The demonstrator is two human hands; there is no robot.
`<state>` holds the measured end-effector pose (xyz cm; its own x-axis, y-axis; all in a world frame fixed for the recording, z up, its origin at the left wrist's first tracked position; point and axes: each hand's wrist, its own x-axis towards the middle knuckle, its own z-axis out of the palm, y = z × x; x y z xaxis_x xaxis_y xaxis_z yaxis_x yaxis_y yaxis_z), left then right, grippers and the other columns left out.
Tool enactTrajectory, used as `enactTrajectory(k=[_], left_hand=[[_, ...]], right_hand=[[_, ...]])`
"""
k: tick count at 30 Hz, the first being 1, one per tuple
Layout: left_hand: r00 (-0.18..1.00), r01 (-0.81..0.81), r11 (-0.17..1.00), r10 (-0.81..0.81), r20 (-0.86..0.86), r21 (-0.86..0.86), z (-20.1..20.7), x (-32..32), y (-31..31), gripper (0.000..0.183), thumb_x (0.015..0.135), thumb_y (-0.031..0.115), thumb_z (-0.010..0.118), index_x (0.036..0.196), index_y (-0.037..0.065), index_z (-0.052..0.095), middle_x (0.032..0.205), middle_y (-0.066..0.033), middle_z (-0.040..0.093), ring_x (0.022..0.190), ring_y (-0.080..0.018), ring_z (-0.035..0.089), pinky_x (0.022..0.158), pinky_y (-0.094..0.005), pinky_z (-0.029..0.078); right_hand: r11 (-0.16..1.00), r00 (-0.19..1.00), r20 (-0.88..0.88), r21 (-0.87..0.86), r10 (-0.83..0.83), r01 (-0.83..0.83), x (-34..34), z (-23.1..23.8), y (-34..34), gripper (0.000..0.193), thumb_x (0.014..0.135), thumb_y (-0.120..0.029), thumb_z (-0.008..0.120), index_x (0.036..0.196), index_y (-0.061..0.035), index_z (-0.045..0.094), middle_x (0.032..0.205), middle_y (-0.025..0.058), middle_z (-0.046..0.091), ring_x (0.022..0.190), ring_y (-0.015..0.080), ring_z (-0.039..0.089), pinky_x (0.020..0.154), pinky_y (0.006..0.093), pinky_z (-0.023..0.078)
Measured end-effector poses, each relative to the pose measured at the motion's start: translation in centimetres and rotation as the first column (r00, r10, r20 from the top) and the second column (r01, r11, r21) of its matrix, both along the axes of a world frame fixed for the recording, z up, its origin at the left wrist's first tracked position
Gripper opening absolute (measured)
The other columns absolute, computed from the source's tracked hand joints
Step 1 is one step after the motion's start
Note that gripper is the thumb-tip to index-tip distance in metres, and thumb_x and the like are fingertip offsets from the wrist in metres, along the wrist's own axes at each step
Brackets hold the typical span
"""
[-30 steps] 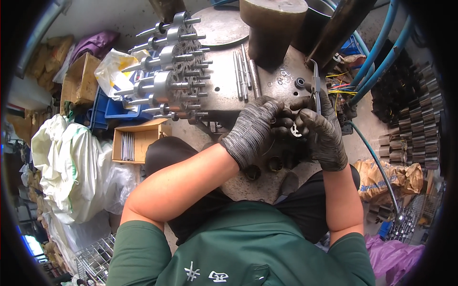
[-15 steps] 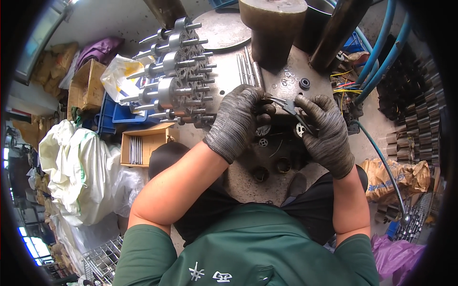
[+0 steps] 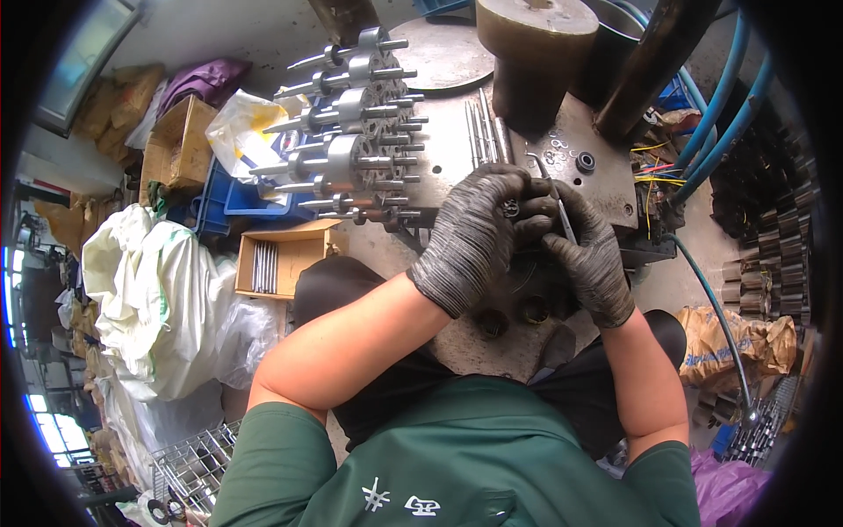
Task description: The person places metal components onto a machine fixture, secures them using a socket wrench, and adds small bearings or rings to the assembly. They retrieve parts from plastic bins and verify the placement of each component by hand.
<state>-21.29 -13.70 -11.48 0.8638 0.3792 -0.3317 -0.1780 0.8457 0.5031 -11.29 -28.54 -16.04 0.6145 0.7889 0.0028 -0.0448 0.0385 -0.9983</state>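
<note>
Both hands wear dark grey knitted gloves. My left hand (image 3: pixel 470 228) is closed, its fingers curled around a small round metal part (image 3: pixel 510 208) that shows only in part. In my right hand (image 3: pixel 593 255) is a pair of bent-tip pliers (image 3: pixel 565 213), seen nearly edge-on with the tip pointing away from me. The hands almost touch over the near edge of the metal bench (image 3: pixel 448 132). Just beyond them lie slim metal rods (image 3: pixel 479 127), several small rings (image 3: pixel 555 156) and a dark bearing (image 3: pixel 585 161).
Shafts with round metal rotors (image 3: pixel 356 110) stand stacked on the bench's left. A thick metal column (image 3: pixel 531 83) rises at the back. Left of my knees is a cardboard box (image 3: pixel 290 255) of pins, near a blue crate (image 3: pixel 255 193). Blue hoses (image 3: pixel 724 105) run down the right.
The pliers have turned from pointing at my left hand to pointing away from me. My hands have drawn closer together. The whole view has shifted slightly.
</note>
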Motion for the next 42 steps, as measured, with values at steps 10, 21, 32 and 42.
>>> enactTrajectory(k=[10, 21, 32, 42], left_hand=[[0.949, 0.112, 0.989, -0.079, 0.306, -0.093, -1.5, 0.2, -3.2, 0.029, 0.099, 0.005, 0.053, 0.125, -0.006, 0.048, 0.118, -0.0314, 0.061, 0.1, -0.0423, 0.07, 0.077, -0.0458, 0.064], [0.962, 0.248, 0.962, -0.229, 0.148, -0.119, -3.0, 1.0, -2.3, 0.04, 0.108, 0.024, 0.043, 0.131, -0.008, 0.044, 0.123, -0.0379, 0.059, 0.1, -0.0582, 0.065, 0.076, -0.0598, 0.061], [0.901, 0.366, 0.894, -0.27, 0.341, -0.258, -5.5, 1.1, -2.0, 0.044, 0.103, 0.034, 0.055, 0.125, -0.004, 0.052, 0.117, -0.0302, 0.063, 0.097, -0.0466, 0.068, 0.074, -0.0499, 0.061], [0.874, 0.392, 0.89, -0.282, 0.397, -0.232, -5.0, 1.0, -1.5, 0.047, 0.105, 0.034, 0.05, 0.126, -0.007, 0.05, 0.121, -0.0316, 0.061, 0.105, -0.0476, 0.066, 0.08, -0.0509, 0.06]], right_hand=[[0.941, 0.946, 0.086, -0.168, 0.313, -0.295, -5.7, -1.5, 5.7, 0.032, 0.096, -0.007, 0.056, 0.127, 0.0018, 0.055, 0.115, 0.0102, 0.065, 0.107, 0.0179, 0.062, 0.093, 0.0283, 0.052], [0.966, 0.967, 0.031, -0.06, 0.254, -0.251, -4.8, -2.0, 8.3, 0.035, 0.099, -0.011, 0.054, 0.131, 0.0018, 0.053, 0.114, 0.0123, 0.065, 0.105, 0.0207, 0.064, 0.091, 0.0315, 0.053], [0.941, 0.943, -0.042, -0.068, 0.329, -0.331, -4.0, -1.7, 8.6, 0.037, 0.102, -0.015, 0.052, 0.135, 0.0018, 0.051, 0.112, 0.0145, 0.066, 0.102, 0.0235, 0.066, 0.089, 0.0347, 0.055], [0.873, 0.864, -0.204, -0.07, 0.461, -0.483, -4.1, -1.4, 9.4, 0.04, 0.105, -0.019, 0.05, 0.139, 0.0018, 0.049, 0.111, 0.0165, 0.066, 0.1, 0.026, 0.067, 0.087, 0.0376, 0.056]])
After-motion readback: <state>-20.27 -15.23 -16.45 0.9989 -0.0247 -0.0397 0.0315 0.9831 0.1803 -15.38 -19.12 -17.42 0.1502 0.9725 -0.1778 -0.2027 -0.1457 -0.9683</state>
